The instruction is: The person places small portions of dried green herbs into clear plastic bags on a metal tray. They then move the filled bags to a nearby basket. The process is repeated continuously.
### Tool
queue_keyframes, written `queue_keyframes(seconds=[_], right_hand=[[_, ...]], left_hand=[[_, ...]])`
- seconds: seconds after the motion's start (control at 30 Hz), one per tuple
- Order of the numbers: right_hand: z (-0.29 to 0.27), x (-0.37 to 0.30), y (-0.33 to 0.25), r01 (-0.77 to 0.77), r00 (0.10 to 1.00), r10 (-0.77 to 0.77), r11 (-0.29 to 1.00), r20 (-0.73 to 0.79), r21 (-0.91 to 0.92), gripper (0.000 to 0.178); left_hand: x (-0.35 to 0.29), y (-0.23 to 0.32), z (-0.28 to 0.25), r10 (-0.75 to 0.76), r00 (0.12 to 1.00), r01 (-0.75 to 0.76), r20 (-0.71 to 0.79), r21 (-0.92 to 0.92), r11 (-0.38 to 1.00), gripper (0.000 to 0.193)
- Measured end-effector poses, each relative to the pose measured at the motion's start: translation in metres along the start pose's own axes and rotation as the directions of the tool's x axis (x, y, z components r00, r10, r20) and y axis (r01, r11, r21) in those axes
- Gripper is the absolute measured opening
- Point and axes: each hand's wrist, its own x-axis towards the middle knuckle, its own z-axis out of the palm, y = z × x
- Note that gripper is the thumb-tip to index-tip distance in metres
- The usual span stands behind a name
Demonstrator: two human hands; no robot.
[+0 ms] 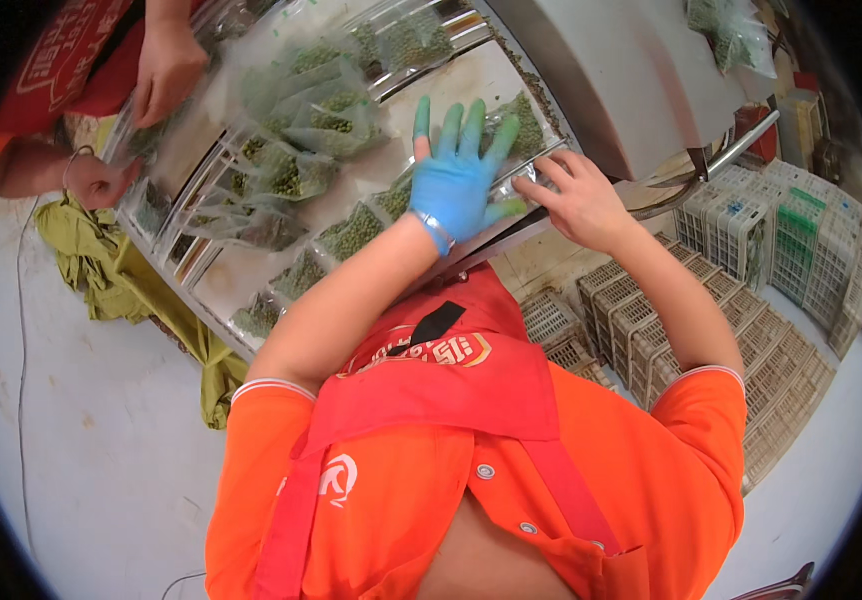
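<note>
My left hand (454,190), in a blue glove with green-stained fingers, lies spread over a clear plastic bag (526,125) of small round green berries. The bag is on the white bed (466,78) of a metal packing machine. My bare right hand (586,205) rests at the near edge of that bed, its fingers apart and slightly bent, fingertips by the bag's edge. To the left of my gloved hand, a row of filled bags (351,232) runs along the near side. More bags (331,115) overlap in the middle of the bed.
A co-worker's hands (166,75) are at the machine's left end. A grey metal lid (611,70) with a bar handle (741,145) stands at the right. Plastic crates (711,320) stack below right. Olive-green cloth (96,260) hangs at the left.
</note>
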Motion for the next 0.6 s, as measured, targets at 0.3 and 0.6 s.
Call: queue_keyframes(seconds=[0.3,0.6], right_hand=[[-0.003,0.021,-0.063,-0.221,0.956,0.265,0.932,0.126,-0.287,0.05],[0.026,0.193,-0.22,-0.2,0.897,0.404,0.733,-0.179,0.65,0.021]], left_hand=[[-0.183,-0.053,-0.109,-0.332,0.928,0.268,-0.167,-0.32,0.909,0.059],[-0.22,-0.213,-0.086,-0.683,0.552,0.219,-0.479,-0.707,0.673,0.037]])
